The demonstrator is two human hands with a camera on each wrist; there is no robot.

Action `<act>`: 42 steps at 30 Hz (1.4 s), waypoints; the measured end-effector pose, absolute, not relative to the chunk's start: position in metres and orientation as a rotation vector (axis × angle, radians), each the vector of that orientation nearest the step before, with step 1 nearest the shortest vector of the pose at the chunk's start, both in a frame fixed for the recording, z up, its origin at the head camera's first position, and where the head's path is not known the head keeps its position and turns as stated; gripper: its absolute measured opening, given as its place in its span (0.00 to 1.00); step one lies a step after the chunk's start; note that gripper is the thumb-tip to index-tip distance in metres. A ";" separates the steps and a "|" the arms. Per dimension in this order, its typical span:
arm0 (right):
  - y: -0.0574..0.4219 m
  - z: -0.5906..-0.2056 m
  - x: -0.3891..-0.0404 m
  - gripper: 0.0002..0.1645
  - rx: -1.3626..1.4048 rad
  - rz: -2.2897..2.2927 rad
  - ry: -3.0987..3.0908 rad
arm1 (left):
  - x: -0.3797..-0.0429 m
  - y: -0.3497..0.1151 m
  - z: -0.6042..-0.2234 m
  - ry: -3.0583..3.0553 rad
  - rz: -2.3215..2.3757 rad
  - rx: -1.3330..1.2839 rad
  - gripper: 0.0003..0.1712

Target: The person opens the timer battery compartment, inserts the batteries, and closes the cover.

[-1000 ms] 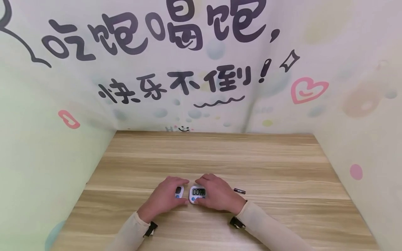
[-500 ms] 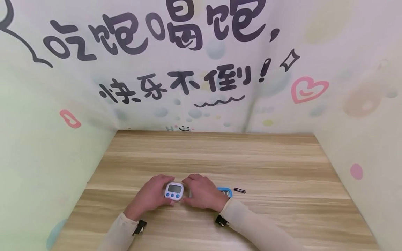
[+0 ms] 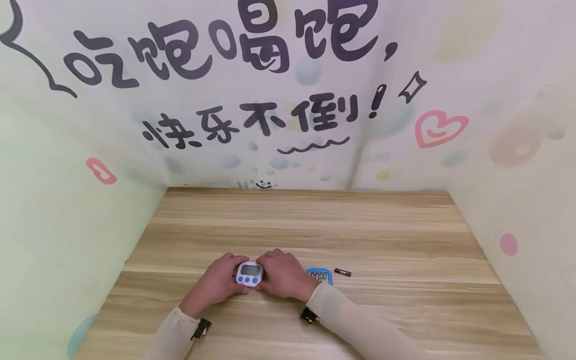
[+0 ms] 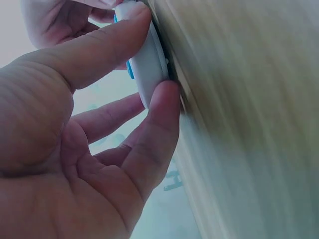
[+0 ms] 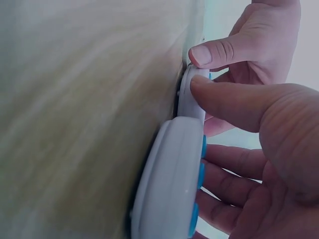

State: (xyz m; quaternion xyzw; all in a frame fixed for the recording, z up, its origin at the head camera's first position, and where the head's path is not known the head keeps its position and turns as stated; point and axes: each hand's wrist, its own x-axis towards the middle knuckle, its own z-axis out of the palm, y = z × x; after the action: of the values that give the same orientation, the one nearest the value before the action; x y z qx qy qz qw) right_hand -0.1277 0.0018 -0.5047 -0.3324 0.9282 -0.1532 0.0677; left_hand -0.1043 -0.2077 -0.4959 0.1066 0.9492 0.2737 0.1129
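A white digital timer (image 3: 249, 274) with blue buttons stands on the table between both hands, its screen blank. My left hand (image 3: 215, 280) grips its left side; in the left wrist view, the thumb (image 4: 114, 47) lies along one edge and the fingers on the opposite edge. My right hand (image 3: 285, 274) pinches the timer's right side, its thumb (image 5: 224, 97) on the near edge. A second white timer (image 5: 169, 174) with blue buttons lies under the right palm, hidden in the head view. Beside the right wrist sits a blue timer (image 3: 319, 276), partly covered, showing digits.
Right of the blue timer lies a small dark cylinder (image 3: 343, 272) that looks like a battery. The wooden table (image 3: 306, 220) is bounded by printed walls at the back and both sides.
Both hands first moved left, uncovering the blue timer and the blank-screened white one. The right hand then closed onto the blank timer's right side; the second white timer became hidden.
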 end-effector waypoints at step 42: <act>0.118 -0.488 -0.106 0.35 -0.971 -1.449 2.507 | -0.091 -0.133 -0.472 2.551 1.476 0.477 0.40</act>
State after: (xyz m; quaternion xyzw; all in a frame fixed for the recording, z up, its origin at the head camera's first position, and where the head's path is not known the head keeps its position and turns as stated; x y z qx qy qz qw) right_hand -0.1064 0.1175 -0.4882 -0.3177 0.8200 -0.4740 0.0439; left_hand -0.0911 -0.1333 -0.4720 0.1594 0.8518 0.4929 0.0779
